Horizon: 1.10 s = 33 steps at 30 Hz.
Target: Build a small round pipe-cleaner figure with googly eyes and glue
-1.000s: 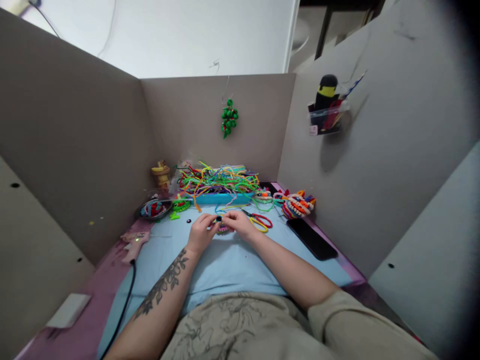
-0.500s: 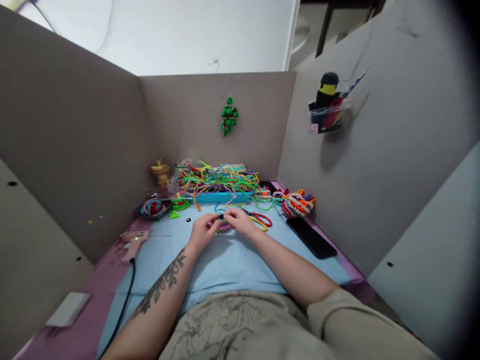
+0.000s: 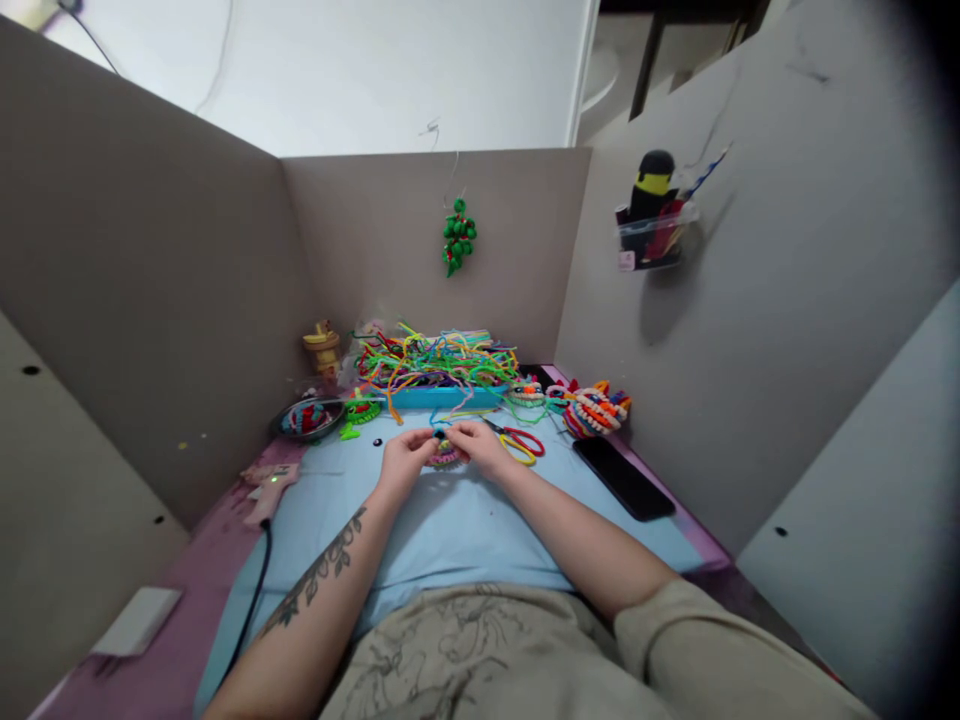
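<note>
Between my hands, low over the blue cloth, is a small fuzzy pipe-cleaner piece in pink, yellow and dark tones, with a blue strand rising behind it. My left hand pinches its left side near a dark round spot at the top, perhaps an eye. From the right, my right hand closes its fingers on the other side. The fingers hide much of the piece. Just right of my right hand lie scissors with red and yellow handles. A small black-and-white eye rests left of my left hand.
A blue tray heaped with colourful pipe cleaners stands at the back. Finished fuzzy figures, a phone, a pink glue gun with a black cord, and a dark bowl lie around. Grey panels enclose three sides.
My left hand has shifted slightly to the left, and its fingers have drawn back a little, so more of the fuzzy piece shows. The right hand stays nearly in place.
</note>
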{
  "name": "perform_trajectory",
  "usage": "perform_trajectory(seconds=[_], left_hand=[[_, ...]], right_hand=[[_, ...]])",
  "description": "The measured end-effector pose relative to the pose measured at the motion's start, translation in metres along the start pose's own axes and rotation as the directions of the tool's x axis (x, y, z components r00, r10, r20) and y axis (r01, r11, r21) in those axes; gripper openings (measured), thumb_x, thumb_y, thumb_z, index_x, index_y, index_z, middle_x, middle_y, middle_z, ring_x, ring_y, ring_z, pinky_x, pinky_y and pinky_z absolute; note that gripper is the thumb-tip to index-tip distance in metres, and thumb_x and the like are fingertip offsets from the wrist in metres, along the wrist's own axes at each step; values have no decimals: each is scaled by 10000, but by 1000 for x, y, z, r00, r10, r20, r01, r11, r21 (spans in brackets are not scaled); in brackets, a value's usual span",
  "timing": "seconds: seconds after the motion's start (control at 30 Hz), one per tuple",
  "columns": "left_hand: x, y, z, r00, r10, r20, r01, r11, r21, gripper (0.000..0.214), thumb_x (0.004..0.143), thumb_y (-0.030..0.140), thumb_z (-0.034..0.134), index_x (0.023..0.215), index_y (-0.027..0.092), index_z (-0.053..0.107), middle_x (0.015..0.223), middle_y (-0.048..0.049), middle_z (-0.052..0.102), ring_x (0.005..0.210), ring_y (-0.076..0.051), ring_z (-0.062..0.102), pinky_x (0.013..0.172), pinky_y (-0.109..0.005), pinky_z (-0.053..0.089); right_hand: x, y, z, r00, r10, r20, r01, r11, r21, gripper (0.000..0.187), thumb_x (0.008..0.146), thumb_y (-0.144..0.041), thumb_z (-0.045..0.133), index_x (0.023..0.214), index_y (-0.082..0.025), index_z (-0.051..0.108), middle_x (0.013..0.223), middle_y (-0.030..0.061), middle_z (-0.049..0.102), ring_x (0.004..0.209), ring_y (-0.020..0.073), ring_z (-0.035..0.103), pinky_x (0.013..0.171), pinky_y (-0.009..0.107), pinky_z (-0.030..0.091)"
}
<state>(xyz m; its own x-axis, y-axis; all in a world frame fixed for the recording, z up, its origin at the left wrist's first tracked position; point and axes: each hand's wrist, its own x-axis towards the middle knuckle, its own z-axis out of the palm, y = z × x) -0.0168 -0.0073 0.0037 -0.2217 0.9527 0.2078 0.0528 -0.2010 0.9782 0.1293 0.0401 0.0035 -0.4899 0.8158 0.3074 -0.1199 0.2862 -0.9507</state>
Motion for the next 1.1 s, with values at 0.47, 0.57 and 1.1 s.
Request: perform_trajectory(seconds=[0.47, 0.57, 1.1], left_hand=[[1, -3, 7, 999, 4, -46, -9, 993, -116, 338, 582, 311, 723, 829, 102, 624, 648, -37, 668, 595, -145, 621, 529, -221, 479], [0, -3, 7, 999, -21, -36, 16, 993, -120, 360, 576, 325, 730, 837, 101, 621, 670, -45, 671, 611, -147, 621, 542, -224, 480], [4, -2, 0, 997, -7, 82, 14, 997, -78, 303, 640, 418, 646, 662, 126, 566, 560, 31, 521, 520, -82, 482, 531, -200, 407]], right_hand=[[1, 3, 15, 981, 48, -189, -34, 997, 75, 202, 656, -348, 596, 645, -157, 532, 441, -72, 421, 382, 61, 333, 387, 198, 239], [2, 5, 16, 980, 18, -198, -18, 1000, 3, 179, 680, -334, 555, 637, -164, 523, 442, -70, 415, 405, 69, 343, 413, 200, 259], [-2, -4, 7, 999, 17, -46, -22, 995, -102, 187, 701, -331, 538, 634, -162, 495, 476, -70, 418, 426, 65, 344, 443, 196, 273]])
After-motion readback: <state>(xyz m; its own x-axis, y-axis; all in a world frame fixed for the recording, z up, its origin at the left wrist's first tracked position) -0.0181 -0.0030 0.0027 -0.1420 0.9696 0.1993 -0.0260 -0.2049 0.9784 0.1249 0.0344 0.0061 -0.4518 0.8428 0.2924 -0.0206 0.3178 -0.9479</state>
